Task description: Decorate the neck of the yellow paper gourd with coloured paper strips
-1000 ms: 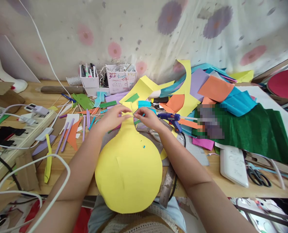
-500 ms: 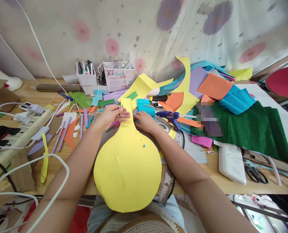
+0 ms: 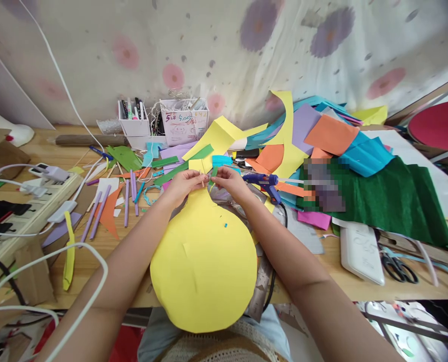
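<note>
Yellow paper cutout (image 3: 204,271), lying with its round body over the lap and the near edge of the worktop (image 3: 86,276). Now apparently bent at the neck (image 3: 200,197), not flat as half a second ago; probably a sign of close fingerwork there. Held at the neck in the left hand (image 3: 184,185), earlier with fingers spread. Beside its edge, the right hand (image 3: 231,182), raised, fingertips drawn in; cannot tell of any grip. Newly showing: more of a green strip (image 3: 173,173). Unmoved on the body: a blue fleck (image 3: 226,225).

Pens (image 3: 137,106) behind cutout (image 3: 204,266); glue gun (image 3: 260,179) right
</note>
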### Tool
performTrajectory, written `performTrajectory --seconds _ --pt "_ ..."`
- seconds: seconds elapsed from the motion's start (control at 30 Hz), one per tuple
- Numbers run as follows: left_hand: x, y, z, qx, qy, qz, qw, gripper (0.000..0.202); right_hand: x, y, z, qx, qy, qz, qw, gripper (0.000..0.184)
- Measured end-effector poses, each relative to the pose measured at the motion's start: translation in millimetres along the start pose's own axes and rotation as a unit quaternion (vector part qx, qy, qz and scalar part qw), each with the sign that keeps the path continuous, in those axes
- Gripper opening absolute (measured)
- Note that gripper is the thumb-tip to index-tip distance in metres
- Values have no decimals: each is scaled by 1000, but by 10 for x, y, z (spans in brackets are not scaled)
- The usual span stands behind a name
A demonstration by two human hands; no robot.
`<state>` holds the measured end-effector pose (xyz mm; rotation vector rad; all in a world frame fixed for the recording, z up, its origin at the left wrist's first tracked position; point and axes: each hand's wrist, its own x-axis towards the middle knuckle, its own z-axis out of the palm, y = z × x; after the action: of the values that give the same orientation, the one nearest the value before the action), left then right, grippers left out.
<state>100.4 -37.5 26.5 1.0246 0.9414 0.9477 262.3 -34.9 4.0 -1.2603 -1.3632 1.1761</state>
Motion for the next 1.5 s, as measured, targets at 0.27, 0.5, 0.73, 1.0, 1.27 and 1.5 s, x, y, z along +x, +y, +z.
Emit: performTrajectory --seconds 0.27,0.5,0.73,1.0,1.27,1.5 --pt "48 -80 54 2 48 10 999 24 -47 39 77 -54 -45 5 998 26" --pt "37 -75 63 15 38 -25 999 19 -26 57 80 -145 2 25 989 20" --pt "11 -65 84 33 61 -30 997 18 -70 -54 110 -99 -17 -3 995 20" --pt "43 -94 61 18 48 -11 999 21 -92 -148 66 1 -44 51 998 20" --pt "34 -87 81 32 36 -9 999 17 -72 -65 86 -57 -39 18 997 14" --pt "56 -53 89 23 66 -11 998 8 -88 -137 60 -16 -42 46 998 9"
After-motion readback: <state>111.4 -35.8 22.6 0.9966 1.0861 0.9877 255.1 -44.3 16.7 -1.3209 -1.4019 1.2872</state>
